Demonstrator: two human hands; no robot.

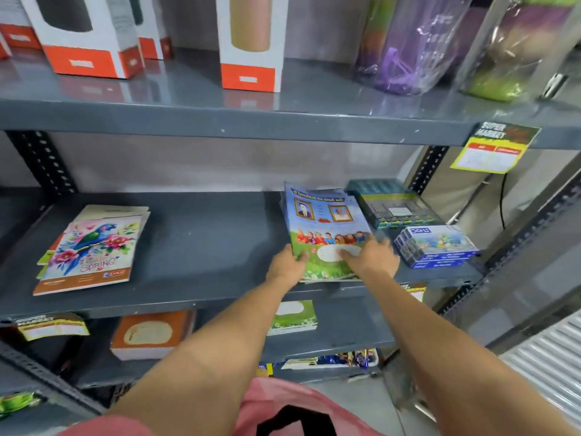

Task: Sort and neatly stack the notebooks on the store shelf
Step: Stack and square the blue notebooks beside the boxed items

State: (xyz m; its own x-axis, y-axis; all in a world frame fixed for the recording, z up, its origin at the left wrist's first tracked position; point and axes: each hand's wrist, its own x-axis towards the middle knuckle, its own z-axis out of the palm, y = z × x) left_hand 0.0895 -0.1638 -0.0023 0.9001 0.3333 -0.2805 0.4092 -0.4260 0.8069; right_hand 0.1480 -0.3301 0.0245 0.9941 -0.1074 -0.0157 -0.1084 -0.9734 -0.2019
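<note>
On the middle shelf, the blue-and-green notebook stack is lying at about three o'clock. The left hand is gripping its left edge; the right hand is pressing flat, fingers spread, on its cover. The parrot notebooks are sitting at nine o'clock.

"SPRING" is printed on the parrot notebook; "SUPER MARKET" heads the yellow shelf tag and another tag lower left; other print is unreadable

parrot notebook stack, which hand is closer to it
Left. The left hand grips the blue notebook stack's near-left corner, well right of the parrot notebook stack; the right hand is farther right.
</note>
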